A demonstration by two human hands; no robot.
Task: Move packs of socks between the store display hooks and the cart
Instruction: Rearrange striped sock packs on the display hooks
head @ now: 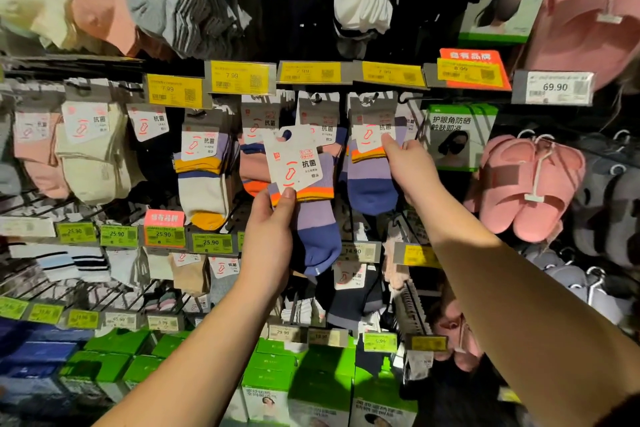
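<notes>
Left grip (270, 236) clenched round loose sock pack (304, 198), thumb under card header. Right grip (408, 166) pinches hung pack (372, 163) just right. Light, floppy; best held at stiff card.

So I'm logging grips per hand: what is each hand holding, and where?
Left hand grips a loose purple-and-blue sock pack at its orange-striped cuff. Right hand pinches the hanging sock pack at its card label.

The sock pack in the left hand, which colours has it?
Lilac and blue sock pack, orange-yellow cuff band; head view.
</notes>
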